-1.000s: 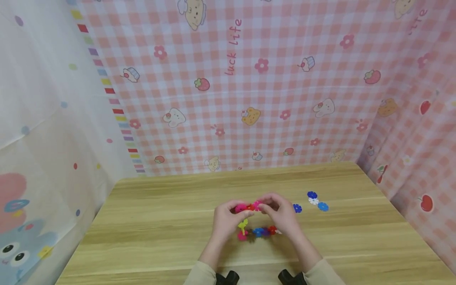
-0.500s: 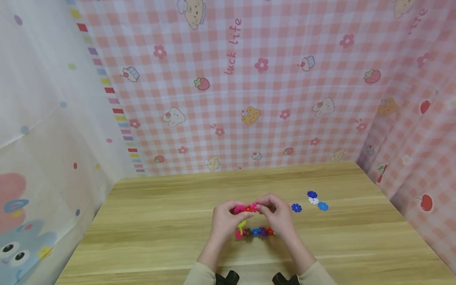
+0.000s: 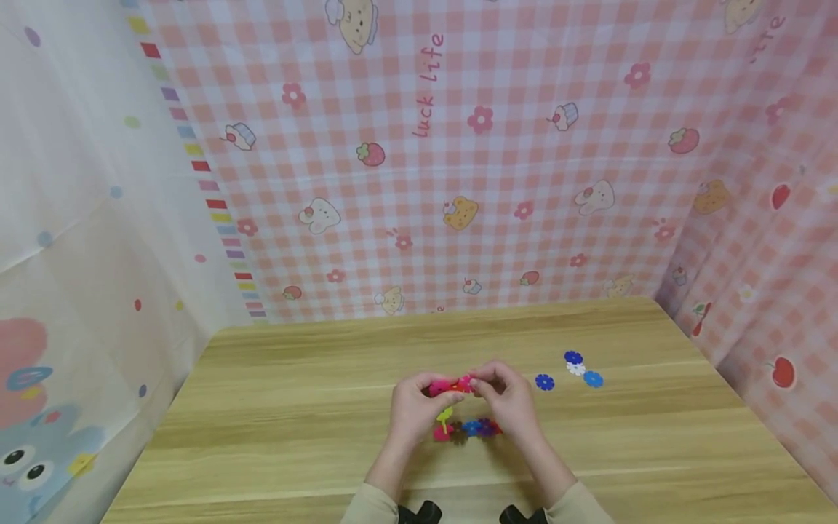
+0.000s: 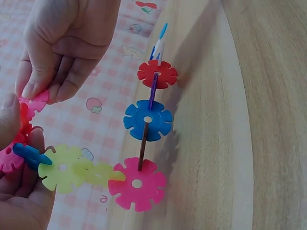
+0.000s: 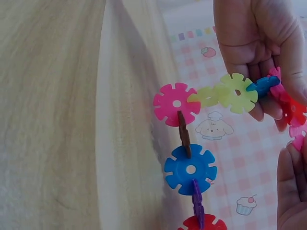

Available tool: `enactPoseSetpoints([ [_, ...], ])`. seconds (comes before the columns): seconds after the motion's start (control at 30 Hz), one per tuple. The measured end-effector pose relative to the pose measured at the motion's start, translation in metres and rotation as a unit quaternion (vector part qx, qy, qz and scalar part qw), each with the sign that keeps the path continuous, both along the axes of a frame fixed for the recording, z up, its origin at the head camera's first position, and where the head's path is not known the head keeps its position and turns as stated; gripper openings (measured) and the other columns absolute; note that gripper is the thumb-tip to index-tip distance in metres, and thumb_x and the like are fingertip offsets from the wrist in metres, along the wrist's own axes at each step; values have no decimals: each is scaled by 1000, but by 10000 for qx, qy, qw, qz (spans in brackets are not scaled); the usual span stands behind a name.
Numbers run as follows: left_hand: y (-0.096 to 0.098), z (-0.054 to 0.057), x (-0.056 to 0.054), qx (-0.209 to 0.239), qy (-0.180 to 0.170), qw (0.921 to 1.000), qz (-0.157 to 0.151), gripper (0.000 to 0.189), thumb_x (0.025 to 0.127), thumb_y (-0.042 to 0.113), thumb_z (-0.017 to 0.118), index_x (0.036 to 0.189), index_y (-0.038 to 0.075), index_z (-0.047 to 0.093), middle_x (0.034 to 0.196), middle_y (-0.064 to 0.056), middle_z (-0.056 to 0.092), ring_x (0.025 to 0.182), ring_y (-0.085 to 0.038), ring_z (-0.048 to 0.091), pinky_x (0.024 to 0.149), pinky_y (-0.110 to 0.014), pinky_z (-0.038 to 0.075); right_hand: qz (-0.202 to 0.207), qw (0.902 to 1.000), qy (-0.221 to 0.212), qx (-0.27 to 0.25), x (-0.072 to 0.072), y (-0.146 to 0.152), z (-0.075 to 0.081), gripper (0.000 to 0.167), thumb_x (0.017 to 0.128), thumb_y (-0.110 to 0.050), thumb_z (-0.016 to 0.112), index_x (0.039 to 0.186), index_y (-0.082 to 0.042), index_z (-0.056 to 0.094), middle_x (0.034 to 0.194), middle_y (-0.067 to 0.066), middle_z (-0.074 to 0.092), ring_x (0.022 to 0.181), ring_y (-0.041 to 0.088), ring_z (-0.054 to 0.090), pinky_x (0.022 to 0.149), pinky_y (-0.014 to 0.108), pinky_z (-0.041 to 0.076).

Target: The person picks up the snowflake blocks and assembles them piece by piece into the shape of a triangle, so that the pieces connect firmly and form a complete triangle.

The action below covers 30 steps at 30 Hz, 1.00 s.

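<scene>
"Pink, red, yellow, blue, brown and purple flower discs hook together into one chain [image 4: 159,125]. Where is it?"

"At the wooden table [image 3: 294,422], bent round, with one row up between the hands and another nearer the person. Whether the lower row touches the wood, I can't tell."

"And the left hand [image 3: 411,411]?"

"Thumb and fingers are clamped on the chain, around a pink disc [image 4: 9,160]."

"The right hand [image 3: 513,407]?"

"Just beside it, fingertips together on another pink disc [image 4: 38,101]."

"Anything farther off?"

"Right of the hands lie two dark blue discs [image 3: 540,384], a white disc [image 3: 575,370] and a lighter blue disc [image 3: 593,379]."
</scene>
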<state>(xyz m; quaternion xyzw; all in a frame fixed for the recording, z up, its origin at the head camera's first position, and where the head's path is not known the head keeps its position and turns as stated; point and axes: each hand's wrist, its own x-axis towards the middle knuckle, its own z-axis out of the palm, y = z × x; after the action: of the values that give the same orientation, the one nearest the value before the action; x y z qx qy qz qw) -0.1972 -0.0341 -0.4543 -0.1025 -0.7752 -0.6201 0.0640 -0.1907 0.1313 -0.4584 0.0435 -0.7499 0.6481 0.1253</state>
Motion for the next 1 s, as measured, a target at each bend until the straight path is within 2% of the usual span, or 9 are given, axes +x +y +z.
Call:
enactPoseSetpoints([
  [0.1,0,-1,-1,54,-96,9999,-27,16,79,12,84,92,5,78,90,-3,72,78,-11,61,66,-22,53,33,10000,-19,31,0,1,1,9,90,7,66,94,0,69,91,10,69,82,18,66,75,27,57],
  [0.23,-2,0,-2,65,-57,9999,-130,19,81,14,83,96,6,77,93,-4,72,79,-12,62,68,-23,54,181,9998,-14,-40,-1,3,1,9,91,4,67,98,0,70,92,11,69,80,15,65,74,27,57],
  [0.43,-2,2,-1,-307,139,9992,-221,26,82,19,83,104,9,75,99,-2,71,82,-13,61,70,-25,54,295,9992,-96,-255,-3,7,-1,15,90,8,66,104,6,67,91,16,69,77,16,66,74,28,58],
  [0.67,3,3,-1,-942,766,9924,-203,46,77,15,86,120,12,69,114,-1,70,106,-20,64,92,-38,52,-124,9994,-331,-30,-5,8,-1,27,88,-1,72,113,5,62,90,12,72,83,16,66,80,24,54],
  [0.83,7,1,-4,-1128,1299,9849,-205,47,75,9,86,119,11,69,111,-2,69,104,-20,64,91,-37,52,-189,9981,-546,-193,-5,6,1,25,87,-2,74,109,2,63,89,9,72,88,16,65,84,23,51],
  [1.0,9,1,-6,-1012,1293,9860,-283,42,76,4,85,115,11,71,109,1,68,101,-17,63,88,-32,53,-149,9970,-684,-318,-5,5,1,25,87,-4,74,108,0,63,89,7,72,90,17,63,84,25,49],
])
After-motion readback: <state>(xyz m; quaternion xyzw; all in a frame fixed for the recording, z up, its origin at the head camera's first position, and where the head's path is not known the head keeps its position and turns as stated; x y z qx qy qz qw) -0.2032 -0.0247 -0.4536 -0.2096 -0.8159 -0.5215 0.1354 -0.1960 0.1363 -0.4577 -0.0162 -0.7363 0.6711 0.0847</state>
